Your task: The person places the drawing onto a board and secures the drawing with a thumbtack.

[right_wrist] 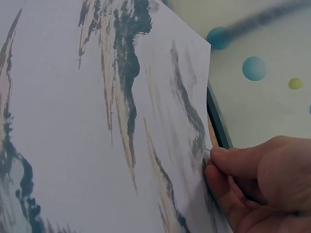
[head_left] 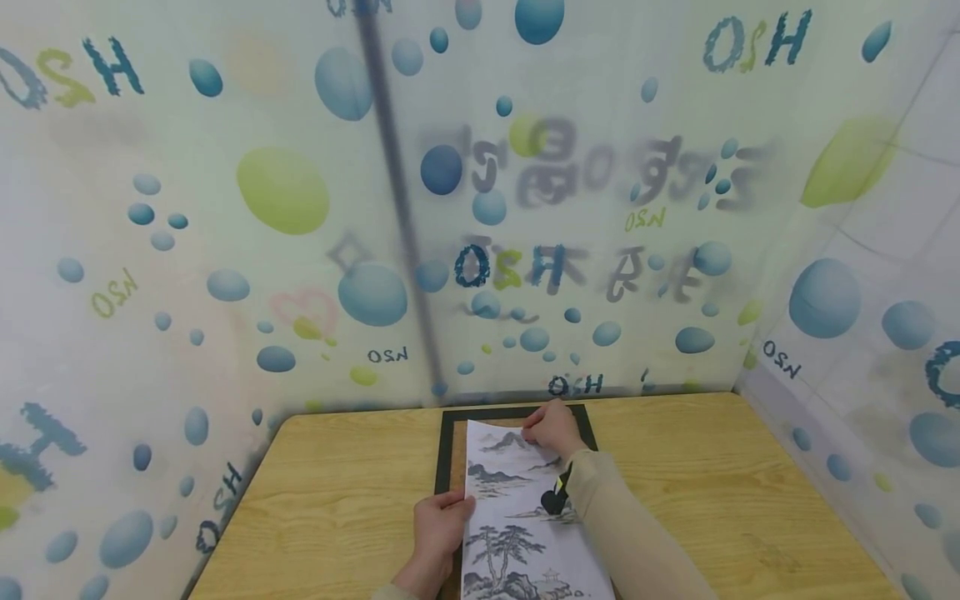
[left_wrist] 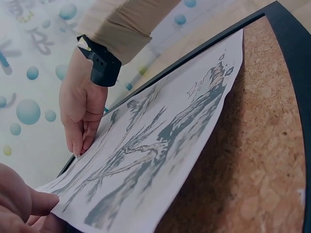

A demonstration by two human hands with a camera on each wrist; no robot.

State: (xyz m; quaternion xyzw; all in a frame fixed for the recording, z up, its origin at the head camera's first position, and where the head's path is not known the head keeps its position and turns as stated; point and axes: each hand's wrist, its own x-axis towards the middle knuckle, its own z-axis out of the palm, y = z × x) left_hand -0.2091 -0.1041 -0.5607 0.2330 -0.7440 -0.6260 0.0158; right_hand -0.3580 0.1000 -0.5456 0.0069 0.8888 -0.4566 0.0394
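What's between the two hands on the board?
Only the printed paper, lying on the cork board; the left hand holds its left edge, the right hand pinches its top. Head view shows it.

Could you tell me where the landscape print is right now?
In the head view the print lies on the cork board mid-table, left hand pinching its left edge, right hand at its far end.

My print runs off the bottom edge and hides most of the corkboard beneath it.
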